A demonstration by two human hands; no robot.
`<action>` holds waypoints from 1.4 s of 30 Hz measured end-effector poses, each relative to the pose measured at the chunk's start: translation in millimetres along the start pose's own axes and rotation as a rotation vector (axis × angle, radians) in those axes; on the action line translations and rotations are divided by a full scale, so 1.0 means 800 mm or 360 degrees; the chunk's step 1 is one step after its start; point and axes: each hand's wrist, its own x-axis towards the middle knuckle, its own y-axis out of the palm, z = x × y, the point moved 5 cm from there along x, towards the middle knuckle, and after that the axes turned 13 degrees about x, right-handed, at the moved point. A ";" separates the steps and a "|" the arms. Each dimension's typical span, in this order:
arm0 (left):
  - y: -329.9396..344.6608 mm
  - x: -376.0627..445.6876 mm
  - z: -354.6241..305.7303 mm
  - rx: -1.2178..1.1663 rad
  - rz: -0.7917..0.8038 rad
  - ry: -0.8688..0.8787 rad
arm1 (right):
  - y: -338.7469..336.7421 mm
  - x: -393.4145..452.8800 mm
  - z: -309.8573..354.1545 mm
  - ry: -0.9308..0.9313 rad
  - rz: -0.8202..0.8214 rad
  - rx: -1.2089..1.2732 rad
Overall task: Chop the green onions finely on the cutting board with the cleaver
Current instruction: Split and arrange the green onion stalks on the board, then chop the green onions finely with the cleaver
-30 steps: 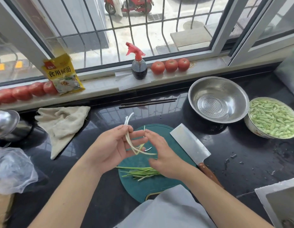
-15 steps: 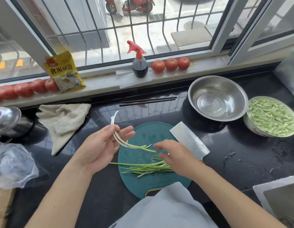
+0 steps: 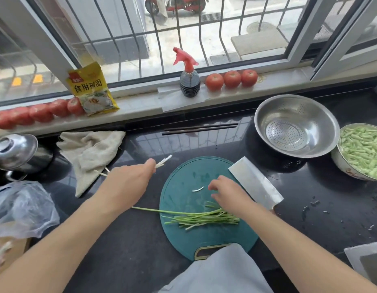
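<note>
We see one cleaver [image 3: 255, 182] and one cutting board [image 3: 183, 235] with green onions [image 3: 202, 218]. Left hand [image 3: 128, 185] pinches white stalks [image 3: 164, 161]; right hand [image 3: 227, 193] released, fingertips blurred.

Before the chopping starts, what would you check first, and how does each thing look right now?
1. Green onions on the cutting board: mostly ok; one stalk's tip overhangs the board's left edge.
2. Cleaver within reach: ok, lying with its blade partly over the board's right edge, no hand on it.
3. Right hand free to take the cleaver: ok, its fingers hover over the onions, holding nothing.
4. Left hand free to steady the onions: not ok, it grips white stalk ends off the board.
5. Stray white piece on the board: not ok, apart from the bunch.
</note>
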 end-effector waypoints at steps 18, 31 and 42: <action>0.181 0.051 -0.158 0.0043 0.0127 0.0306 | -0.034 -0.130 -0.126 0.0433 -0.0839 -0.0251; 0.186 0.091 -0.200 -0.0173 0.0109 0.0086 | -0.036 -0.134 -0.156 0.0467 -0.0315 -0.0492; 0.170 0.113 -0.234 -0.0348 0.0045 0.0167 | -0.061 -0.118 -0.094 0.0576 -0.0618 0.0065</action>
